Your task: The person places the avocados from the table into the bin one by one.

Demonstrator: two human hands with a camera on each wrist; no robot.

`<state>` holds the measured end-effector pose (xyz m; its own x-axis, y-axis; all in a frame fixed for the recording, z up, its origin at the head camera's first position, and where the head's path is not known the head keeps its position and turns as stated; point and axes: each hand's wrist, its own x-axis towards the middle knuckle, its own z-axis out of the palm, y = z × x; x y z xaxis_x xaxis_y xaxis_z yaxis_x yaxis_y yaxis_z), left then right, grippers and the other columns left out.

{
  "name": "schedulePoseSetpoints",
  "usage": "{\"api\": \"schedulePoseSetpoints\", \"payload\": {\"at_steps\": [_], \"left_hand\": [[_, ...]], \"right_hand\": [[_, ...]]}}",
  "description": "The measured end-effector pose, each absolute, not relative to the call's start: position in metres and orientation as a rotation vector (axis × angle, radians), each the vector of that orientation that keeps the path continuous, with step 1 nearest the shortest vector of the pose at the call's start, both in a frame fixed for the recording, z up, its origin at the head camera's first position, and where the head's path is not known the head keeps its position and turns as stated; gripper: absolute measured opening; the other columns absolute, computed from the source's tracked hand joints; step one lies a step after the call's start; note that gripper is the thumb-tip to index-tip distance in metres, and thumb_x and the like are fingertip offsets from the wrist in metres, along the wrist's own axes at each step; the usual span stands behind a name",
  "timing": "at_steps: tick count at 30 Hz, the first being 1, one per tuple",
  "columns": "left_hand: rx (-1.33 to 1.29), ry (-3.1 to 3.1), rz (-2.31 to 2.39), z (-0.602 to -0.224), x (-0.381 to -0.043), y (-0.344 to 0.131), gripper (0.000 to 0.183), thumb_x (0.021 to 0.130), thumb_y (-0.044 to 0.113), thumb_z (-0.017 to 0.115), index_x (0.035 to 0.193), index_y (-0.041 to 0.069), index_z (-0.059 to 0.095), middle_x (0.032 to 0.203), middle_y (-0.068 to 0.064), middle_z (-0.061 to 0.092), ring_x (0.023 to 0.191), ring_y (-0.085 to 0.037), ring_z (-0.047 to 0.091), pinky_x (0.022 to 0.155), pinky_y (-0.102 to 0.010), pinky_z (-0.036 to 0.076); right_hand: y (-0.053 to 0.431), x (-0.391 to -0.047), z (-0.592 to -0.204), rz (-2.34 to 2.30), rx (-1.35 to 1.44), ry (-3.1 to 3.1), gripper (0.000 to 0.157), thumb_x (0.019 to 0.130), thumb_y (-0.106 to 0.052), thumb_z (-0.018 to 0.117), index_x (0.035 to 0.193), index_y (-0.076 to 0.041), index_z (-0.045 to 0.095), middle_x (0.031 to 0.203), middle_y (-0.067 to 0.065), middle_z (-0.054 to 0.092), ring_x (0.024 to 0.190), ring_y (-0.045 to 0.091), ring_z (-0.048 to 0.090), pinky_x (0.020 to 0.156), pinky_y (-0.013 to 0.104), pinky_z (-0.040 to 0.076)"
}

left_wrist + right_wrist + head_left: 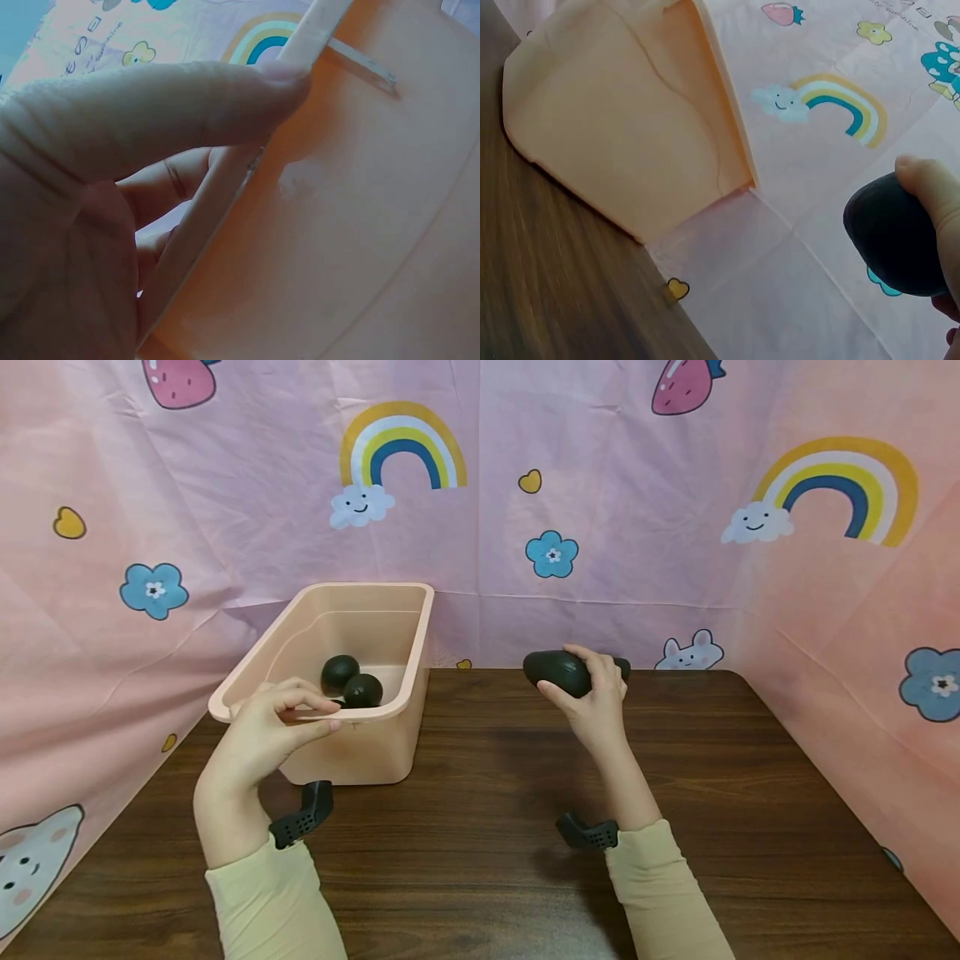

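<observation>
My left hand (258,735) holds the near rim of a peach-coloured plastic bin (352,747). In the left wrist view, the thumb (217,101) presses the outer side of the rim and the fingers (169,184) lie on the other side. Inside the bin sit dark green, rounded avocados (363,691), partly hidden by the rim and fingers. To the right of the bin, my right hand (600,702) grips a dark avocado (557,670) above the table, its thumb and fingers around the middle. The right wrist view shows the avocado's (892,236) broad end.
The bin stands at the left on a dark wooden table (480,860). A pink and lilac cloth (480,552) printed with rainbows and flowers hangs behind the table and along both sides. Each wrist wears a black strap mount (303,814).
</observation>
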<state>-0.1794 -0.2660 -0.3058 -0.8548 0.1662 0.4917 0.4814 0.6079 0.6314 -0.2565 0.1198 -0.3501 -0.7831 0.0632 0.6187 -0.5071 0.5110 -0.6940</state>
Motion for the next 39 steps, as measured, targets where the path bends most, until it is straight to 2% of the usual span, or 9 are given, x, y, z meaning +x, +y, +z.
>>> {"api": "schedulePoseSetpoints", "payload": {"at_steps": [16,30,39], "left_hand": [[-0.514,-2.457,-1.097,-0.305,-0.180,-0.266,0.016,0.079,0.012,0.080,0.094,0.009,0.075,0.094,0.000,0.062,0.094,-0.014,0.041,0.071,-0.020,0.041],[-0.519,-2.452,-1.142,-0.307,-0.181,-0.266,0.016,0.079,0.010,0.079,0.095,0.006,0.074,0.093,-0.002,0.061,0.098,-0.013,0.041,0.070,-0.019,0.043],[-0.533,-2.449,-1.151,-0.305,-0.180,-0.265,0.015,0.080,0.008,0.079,0.094,0.005,0.074,0.092,-0.002,0.061,0.100,-0.011,0.041,0.069,-0.018,0.044]], "right_hand": [[0.087,-0.251,-0.343,1.343,0.434,-2.092,0.059,0.075,-0.029,0.084,0.126,-0.013,0.059,0.117,0.009,0.053,0.106,0.027,0.041,0.095,0.050,0.021],[0.058,-0.252,-0.338,1.357,0.528,-2.084,0.057,0.074,-0.029,0.084,0.124,-0.018,0.060,0.117,0.005,0.053,0.107,0.023,0.042,0.097,0.049,0.021],[0.039,-0.254,-0.330,1.340,0.566,-2.096,0.061,0.072,-0.032,0.085,0.125,-0.016,0.060,0.115,0.004,0.053,0.105,0.022,0.041,0.094,0.047,0.022]]}}
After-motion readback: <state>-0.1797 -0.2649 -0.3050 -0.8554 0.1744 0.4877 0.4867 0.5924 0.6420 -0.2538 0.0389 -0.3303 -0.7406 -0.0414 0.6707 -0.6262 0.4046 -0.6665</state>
